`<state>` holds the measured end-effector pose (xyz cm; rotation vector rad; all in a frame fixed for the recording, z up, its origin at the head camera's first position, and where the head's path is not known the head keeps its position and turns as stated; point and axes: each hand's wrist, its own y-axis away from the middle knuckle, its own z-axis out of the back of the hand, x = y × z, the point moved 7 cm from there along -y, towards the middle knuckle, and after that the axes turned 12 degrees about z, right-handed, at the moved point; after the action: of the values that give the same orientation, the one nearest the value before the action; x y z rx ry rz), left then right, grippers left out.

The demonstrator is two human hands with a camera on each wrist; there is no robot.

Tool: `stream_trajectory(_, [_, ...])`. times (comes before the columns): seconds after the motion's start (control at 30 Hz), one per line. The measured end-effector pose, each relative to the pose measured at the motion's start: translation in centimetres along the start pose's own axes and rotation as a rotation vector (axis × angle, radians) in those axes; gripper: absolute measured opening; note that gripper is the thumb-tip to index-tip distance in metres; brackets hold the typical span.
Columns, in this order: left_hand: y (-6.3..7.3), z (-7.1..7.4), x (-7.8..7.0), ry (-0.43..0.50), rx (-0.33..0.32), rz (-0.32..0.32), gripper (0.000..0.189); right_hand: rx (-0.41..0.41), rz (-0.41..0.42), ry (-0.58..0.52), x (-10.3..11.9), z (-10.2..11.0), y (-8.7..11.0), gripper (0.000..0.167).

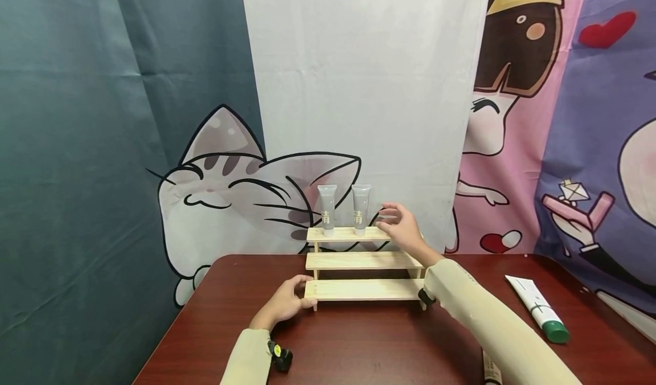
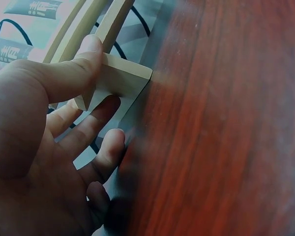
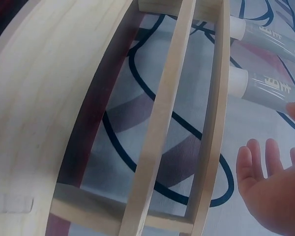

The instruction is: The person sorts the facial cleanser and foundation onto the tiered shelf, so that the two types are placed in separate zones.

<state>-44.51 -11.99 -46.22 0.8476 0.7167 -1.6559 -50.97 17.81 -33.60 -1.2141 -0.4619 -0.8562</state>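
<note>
A three-tier wooden display rack (image 1: 364,290) stands on the table. Two clear, upright squeeze tubes with white caps, a left tube (image 1: 327,205) and a right tube (image 1: 361,205), stand on its top tier. My left hand (image 1: 283,302) grips the left end of the bottom tier; in the left wrist view its thumb (image 2: 86,61) lies on the board's edge, fingers around the side panel (image 2: 125,73). Just right of the right tube is my right hand (image 1: 402,225), fingers apart and holding nothing. In the right wrist view its thumb tip appears close to that tube (image 3: 270,88); contact is unclear.
A white tube with a green cap (image 1: 535,308) lies on the dark red table (image 1: 359,345) at the right. Another tube (image 1: 492,371) shows partly beside the right sleeve at the bottom edge. A printed cloth (image 1: 369,89) hangs behind the rack.
</note>
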Motion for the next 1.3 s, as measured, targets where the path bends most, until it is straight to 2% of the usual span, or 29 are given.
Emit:
stream_trajectory(0.2, [0.1, 0.0, -0.1, -0.004, -0.003, 0.000, 0.051, 0.007, 0.002, -0.006, 0.0, 0.5, 0.6, 0.053])
stream_trajectory(0.27, [0.1, 0.1, -0.1, -0.005, -0.005, 0.000, 0.052, 0.007, -0.001, -0.012, 1.0, 0.8, 1.0, 0.051])
stream_trajectory(0.43, [0.1, 0.2, -0.1, -0.013, -0.008, 0.003, 0.052, 0.011, 0.000, -0.022, 1.2, 1.4, 1.3, 0.050])
stream_trajectory(0.5, [0.0, 0.2, -0.2, -0.013, -0.010, -0.001, 0.052, 0.004, 0.005, -0.022, 0.3, 1.7, 1.3, 0.050])
stream_trajectory(1.07, [0.1, 0.2, -0.1, -0.017, -0.013, 0.005, 0.053, 0.014, -0.002, 0.008, -0.7, 4.0, 2.9, 0.048])
stream_trajectory(1.3, [0.0, 0.1, -0.1, -0.014, -0.003, -0.004, 0.052, -0.009, 0.044, 0.017, -0.8, 5.3, 3.6, 0.047])
